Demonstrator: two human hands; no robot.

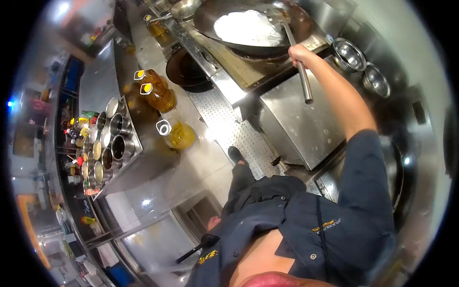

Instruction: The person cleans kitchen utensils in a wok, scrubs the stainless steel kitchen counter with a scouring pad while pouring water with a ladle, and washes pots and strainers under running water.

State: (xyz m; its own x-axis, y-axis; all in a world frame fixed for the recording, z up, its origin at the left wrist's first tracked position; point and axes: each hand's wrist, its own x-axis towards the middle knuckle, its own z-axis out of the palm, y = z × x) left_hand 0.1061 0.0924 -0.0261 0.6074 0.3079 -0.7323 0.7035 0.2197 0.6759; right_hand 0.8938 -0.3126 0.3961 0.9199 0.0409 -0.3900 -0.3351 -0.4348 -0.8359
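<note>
My right hand (300, 54) is wrapped round the long steel handle of a wok spatula (304, 81). The spatula's head lies inside a large dark wok (210, 31), at the right edge of a white, soft-looking mass (248, 27). The wok sits over the stove top (256, 71). Down beside my body, my left hand (213, 222) shows only in part near my dark jacket; its fingers are too hidden to read.
Several oil jugs (160, 97) stand on the floor left of the stove, near a second dark wok (189, 68). Metal pots (123, 147) crowd the left counter. Two steel bowls (348, 55) sit right of the stove. A perforated mat (248, 143) lies by my foot.
</note>
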